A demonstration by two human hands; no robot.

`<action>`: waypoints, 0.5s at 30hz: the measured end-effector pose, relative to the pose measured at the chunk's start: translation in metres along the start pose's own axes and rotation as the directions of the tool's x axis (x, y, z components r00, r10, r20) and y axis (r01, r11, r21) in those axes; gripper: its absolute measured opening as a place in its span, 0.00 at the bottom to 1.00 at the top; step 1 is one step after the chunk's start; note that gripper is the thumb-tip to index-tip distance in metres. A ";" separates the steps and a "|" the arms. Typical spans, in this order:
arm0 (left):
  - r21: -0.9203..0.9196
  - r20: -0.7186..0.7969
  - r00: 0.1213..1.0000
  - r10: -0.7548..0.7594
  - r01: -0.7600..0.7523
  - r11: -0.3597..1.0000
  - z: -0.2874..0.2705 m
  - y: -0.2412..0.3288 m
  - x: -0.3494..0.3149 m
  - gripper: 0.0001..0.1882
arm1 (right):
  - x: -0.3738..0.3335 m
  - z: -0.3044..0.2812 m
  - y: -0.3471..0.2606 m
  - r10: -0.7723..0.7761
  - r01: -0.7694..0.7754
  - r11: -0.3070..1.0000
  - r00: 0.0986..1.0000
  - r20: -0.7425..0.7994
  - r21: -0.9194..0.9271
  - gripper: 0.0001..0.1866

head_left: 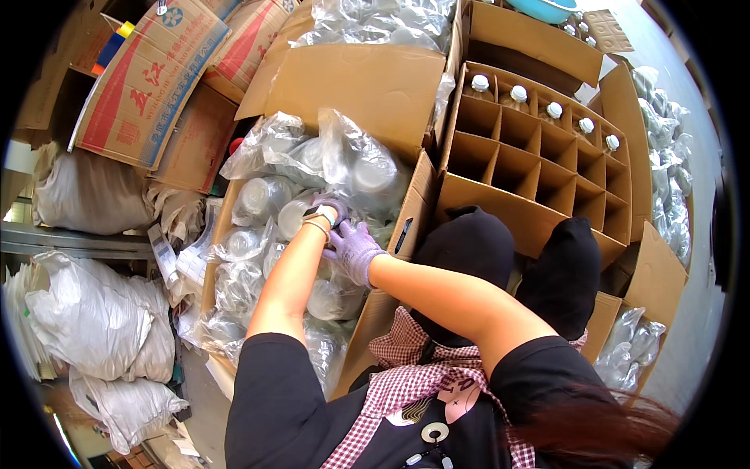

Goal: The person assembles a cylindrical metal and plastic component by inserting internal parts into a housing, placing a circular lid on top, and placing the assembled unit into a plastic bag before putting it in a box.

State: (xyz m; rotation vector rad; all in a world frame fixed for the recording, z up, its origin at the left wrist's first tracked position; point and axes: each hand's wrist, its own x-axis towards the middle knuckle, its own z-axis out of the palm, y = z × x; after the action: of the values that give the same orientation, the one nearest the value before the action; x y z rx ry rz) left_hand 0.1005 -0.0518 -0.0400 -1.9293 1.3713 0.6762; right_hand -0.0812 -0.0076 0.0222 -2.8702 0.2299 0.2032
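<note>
Both of my hands wear light purple gloves and reach into an open carton (pixel 414 205) of clear bottles wrapped in plastic bags. My left hand (pixel 333 205), with a watch on its wrist, is down among the wrapped bottles, and its fingers are mostly hidden. Just below and right of it, my right hand (pixel 355 248) rests on the plastic with its fingers apart. A wrapped clear bottle (pixel 373 173) lies beyond my hands, its round end facing up. Another wrapped bottle (pixel 294 219) lies right beside my left wrist.
On the right stands a carton with cardboard dividers (pixel 500 193); several white-capped bottles (pixel 519 94) fill its far row. Printed cartons (pixel 152 86) and white sacks (pixel 101 313) are stacked at left. More bagged bottles (pixel 668 156) stand at far right. My knees lie between the two cartons.
</note>
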 end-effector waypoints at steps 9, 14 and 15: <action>0.116 -0.512 0.856 -0.073 0.153 0.981 -0.084 -0.046 -0.213 0.23 | -0.007 -0.011 0.009 -0.067 0.065 0.997 0.995 0.070 0.034 0.39; -0.117 -0.928 0.359 -0.096 -0.036 0.993 -0.114 -0.074 -0.404 0.13 | -0.076 -0.051 0.017 -0.217 0.237 0.944 0.970 -0.109 0.231 0.38; -0.281 -0.918 0.330 -0.220 -0.147 0.948 -0.108 -0.072 -0.434 0.16 | -0.102 -0.062 0.019 -0.201 0.279 0.895 0.949 -0.243 0.350 0.36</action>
State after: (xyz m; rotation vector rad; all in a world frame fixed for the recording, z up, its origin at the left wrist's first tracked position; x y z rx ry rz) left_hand 0.0355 0.1438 0.3631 -2.8028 1.9296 -0.5013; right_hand -0.1768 -0.0279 0.0934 -2.4957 -0.0510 -0.1651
